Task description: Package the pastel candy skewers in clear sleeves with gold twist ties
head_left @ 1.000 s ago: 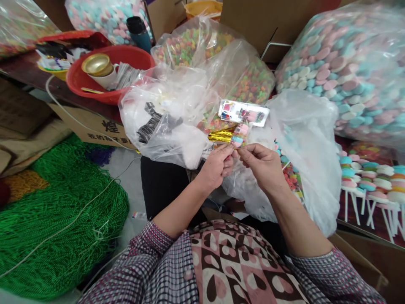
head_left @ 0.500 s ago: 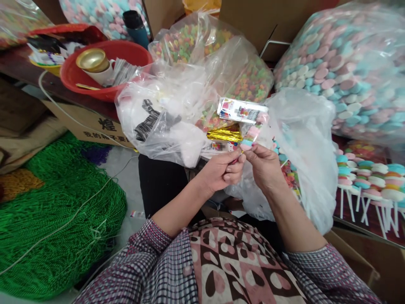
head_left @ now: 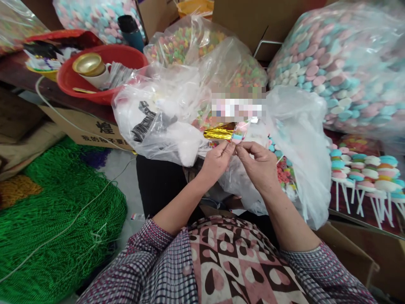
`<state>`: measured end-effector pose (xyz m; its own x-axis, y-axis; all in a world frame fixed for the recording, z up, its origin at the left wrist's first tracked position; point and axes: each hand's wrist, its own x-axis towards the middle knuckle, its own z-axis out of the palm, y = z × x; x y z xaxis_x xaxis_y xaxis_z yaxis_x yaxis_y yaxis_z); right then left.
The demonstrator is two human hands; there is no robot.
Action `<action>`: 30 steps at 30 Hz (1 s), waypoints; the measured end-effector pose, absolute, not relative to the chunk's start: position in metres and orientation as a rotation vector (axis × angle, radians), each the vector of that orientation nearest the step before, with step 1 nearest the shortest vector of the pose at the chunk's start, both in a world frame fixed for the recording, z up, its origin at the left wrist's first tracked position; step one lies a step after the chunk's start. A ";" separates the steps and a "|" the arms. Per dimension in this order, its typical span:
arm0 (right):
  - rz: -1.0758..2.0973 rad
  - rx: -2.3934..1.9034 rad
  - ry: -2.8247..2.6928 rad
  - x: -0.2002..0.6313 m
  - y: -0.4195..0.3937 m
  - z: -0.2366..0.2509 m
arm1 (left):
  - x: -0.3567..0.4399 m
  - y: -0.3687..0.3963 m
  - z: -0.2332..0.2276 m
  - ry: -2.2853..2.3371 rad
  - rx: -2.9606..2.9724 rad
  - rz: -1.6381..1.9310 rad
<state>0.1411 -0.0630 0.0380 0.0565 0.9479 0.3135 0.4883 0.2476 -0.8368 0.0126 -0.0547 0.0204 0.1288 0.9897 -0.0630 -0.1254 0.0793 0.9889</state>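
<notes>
My left hand and my right hand meet over my lap, fingertips pinched together on a small clear packet of pastel candy. A bundle of gold twist ties lies just left of the packet, above my left fingers. A printed card sits right above the packet, on the bags. A clear bag with candy lollipops opens beside my right hand.
A clear bag with white contents lies left of my hands. Bags of coloured candy are piled at the right and back. A red basin holds a gold-lidded cup. Green cord heaps at the left. Finished lollipops stand at the right.
Both hands dipped slightly half a second ago and have risen again to the gold ties, still pinched on the candy packet. The view has shifted a little.
</notes>
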 end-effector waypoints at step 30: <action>0.807 -1.292 -1.603 0.165 -0.100 0.068 | -0.002 -0.070 0.058 0.888 1.119 0.839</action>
<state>0.1650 -0.0999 0.0682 -0.0525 0.9691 0.2408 0.3841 0.2422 -0.8910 -0.0020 -0.0700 0.0582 0.4099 0.8975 -0.1628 -0.1113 0.2264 0.9677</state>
